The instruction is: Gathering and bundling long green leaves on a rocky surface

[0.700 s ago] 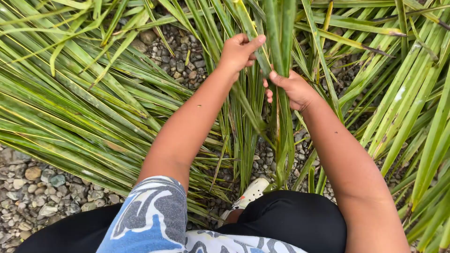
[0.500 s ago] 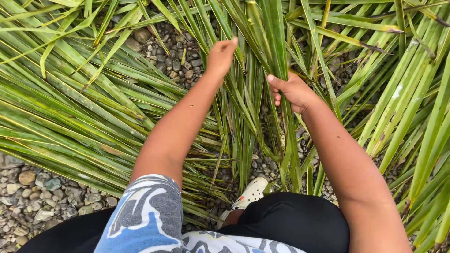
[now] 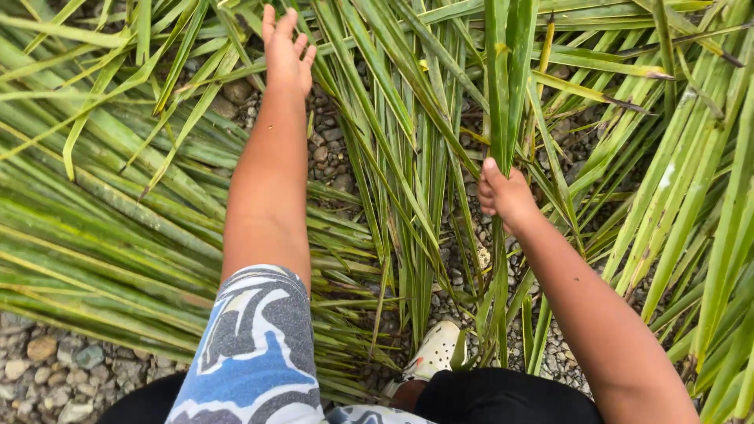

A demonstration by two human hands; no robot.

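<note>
A: Count, head view. Hands in frame?

B: Two, both the wearer's own. Left hand reaches far up, fingers spread and released, grasping nothing; its fingertips lie among the outer leaves near the top edge. Right hand is clenched around a bundle of upright leaves.

A: Leaves in that bundle?

B: At least two broad blades rise above the fist, pressed together. An exact count is not possible: the fist covers the place where they meet, and more narrow blades run close behind.

A: Location of the bundle?

B: Right of centre. It passes through the fist, climbs out of the top of the frame, and below the hand runs down toward the shoe.

A: Other items, counted.

B: One shoe, pale, with small holes, only its toe showing. One short patterned sleeve, blue, grey and white, on the left arm. One dark garment along the bottom edge. Gravel in patches between leaves; stones too many to count.

A: Hidden or cut off?

B: The plant's base is buried under crossing blades. Leaf tips run out of frame on three sides. The right forearm leaves at the lower right corner. The right palm is turned away; only knuckles and thumb show. A second shoe cannot be made out.
</note>
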